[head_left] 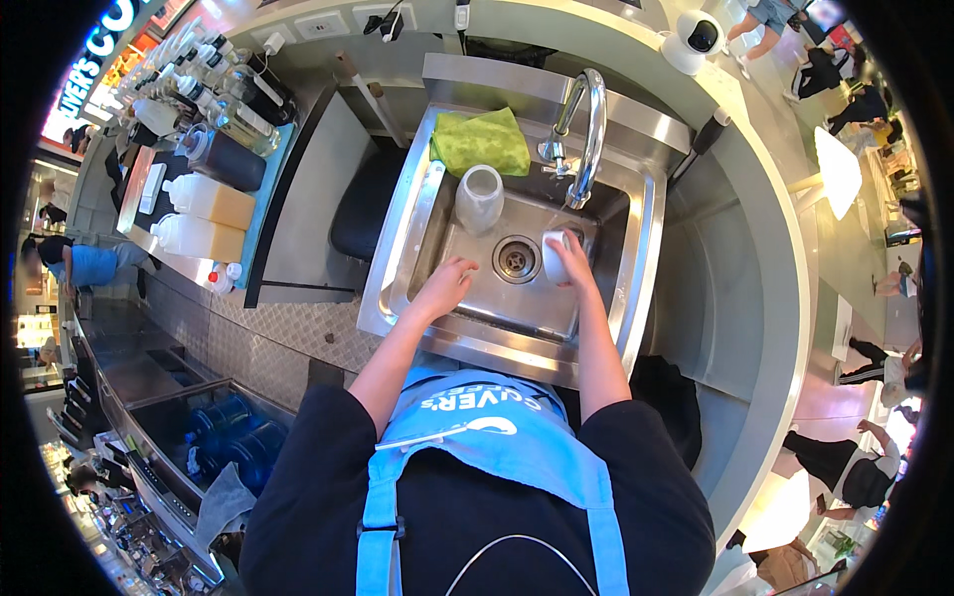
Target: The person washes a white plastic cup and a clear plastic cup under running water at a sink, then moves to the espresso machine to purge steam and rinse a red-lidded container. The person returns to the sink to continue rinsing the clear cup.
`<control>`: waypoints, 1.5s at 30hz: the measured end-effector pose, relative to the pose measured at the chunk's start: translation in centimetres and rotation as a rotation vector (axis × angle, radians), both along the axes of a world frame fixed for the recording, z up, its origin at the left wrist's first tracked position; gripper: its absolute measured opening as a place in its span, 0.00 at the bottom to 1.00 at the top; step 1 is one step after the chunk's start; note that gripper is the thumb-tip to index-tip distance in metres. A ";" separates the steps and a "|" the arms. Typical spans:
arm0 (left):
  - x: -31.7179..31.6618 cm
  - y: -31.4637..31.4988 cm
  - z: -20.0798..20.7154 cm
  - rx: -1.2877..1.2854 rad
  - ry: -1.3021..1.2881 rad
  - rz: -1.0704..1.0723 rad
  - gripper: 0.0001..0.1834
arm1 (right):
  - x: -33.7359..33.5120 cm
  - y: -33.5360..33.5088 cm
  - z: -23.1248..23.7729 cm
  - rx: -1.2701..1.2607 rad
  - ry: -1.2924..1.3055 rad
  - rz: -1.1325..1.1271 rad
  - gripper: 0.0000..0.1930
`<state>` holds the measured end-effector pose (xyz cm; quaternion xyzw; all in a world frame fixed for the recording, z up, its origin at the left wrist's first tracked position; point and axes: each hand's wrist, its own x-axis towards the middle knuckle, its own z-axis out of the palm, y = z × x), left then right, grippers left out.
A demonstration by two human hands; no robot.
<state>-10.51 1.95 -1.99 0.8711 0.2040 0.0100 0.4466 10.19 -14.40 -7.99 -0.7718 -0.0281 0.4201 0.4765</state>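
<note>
Right hand [574, 260] grips a white cup [555, 256] under the faucet [586, 129] (for rinsing, presumably); left hand [446, 285] rests open, empty, in the sink [636, 248].

Tight sink, some free floor

I see bare basin around the drain [516, 258]; the upturned jug [479, 197], faucet [586, 129] and green cloth [481, 140] block the back half.

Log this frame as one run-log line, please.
right hand: holds white cup under faucet | left hand: on sink floor | clear jug nearby
</note>
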 end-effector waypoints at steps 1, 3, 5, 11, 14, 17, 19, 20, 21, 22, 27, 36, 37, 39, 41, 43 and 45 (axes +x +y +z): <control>0.3 -0.1 0.1 -0.011 -0.023 0.004 0.13 | -0.1 0.4 0.7 0.123 0.137 -0.067 0.33; 1.6 -0.2 0.6 -0.125 0.007 0.048 0.13 | 0.0 1.4 2.1 0.422 0.427 -0.184 0.30; 3.7 -0.4 1.2 -0.089 -0.087 0.045 0.15 | -0.2 2.3 3.0 0.784 0.625 -0.250 0.27; 12.4 -1.5 1.6 0.073 -0.317 -0.006 0.19 | -1.4 4.3 3.9 1.041 0.749 -0.358 0.28; 14.3 -2.4 1.2 0.271 -0.215 -0.024 0.21 | -1.8 4.6 4.0 1.142 0.739 -0.384 0.27; 14.4 -4.1 0.9 0.397 -0.166 -0.056 0.24 | -2.0 4.7 4.2 1.155 0.602 -0.403 0.26; 13.5 -4.9 1.0 0.557 -0.235 -0.061 0.24 | -1.7 4.7 4.2 1.120 0.560 -0.464 0.25; 12.9 -5.0 1.3 0.516 -0.315 -0.082 0.23 | -1.5 4.5 4.2 1.148 0.520 -0.449 0.26; 12.6 -4.8 1.7 0.471 -0.301 -0.117 0.23 | -1.3 4.5 4.2 1.164 0.556 -0.504 0.26; 11.9 -4.7 2.1 0.442 -0.390 -0.120 0.24 | -1.1 4.3 4.2 1.154 0.578 -0.479 0.26; 11.7 -3.6 4.3 0.554 -0.160 -0.148 0.23 | -1.3 5.5 3.3 1.147 0.551 -0.491 0.25; 12.9 -2.7 1.2 -0.556 -0.217 0.340 0.22 | -3.6 8.0 4.3 0.148 -0.861 -0.151 0.27; 13.0 -2.7 0.6 -0.747 -0.263 0.393 0.22 | -3.9 8.1 4.7 0.156 -0.895 -0.114 0.26; 13.2 -1.6 -0.3 -1.095 -0.242 0.401 0.25 | -4.7 8.1 5.3 0.152 -0.978 -0.017 0.25; 13.2 -0.9 -1.0 -1.411 -0.333 0.469 0.28 | -5.3 7.3 5.8 0.245 -1.009 0.092 0.23; 13.0 -0.2 -1.2 -1.451 -0.233 0.611 0.27 | -5.5 6.3 6.3 0.362 -1.040 0.178 0.23; 12.8 0.1 -1.2 -1.451 -0.287 0.643 0.28 | -5.3 4.6 6.6 0.359 -1.132 0.179 0.18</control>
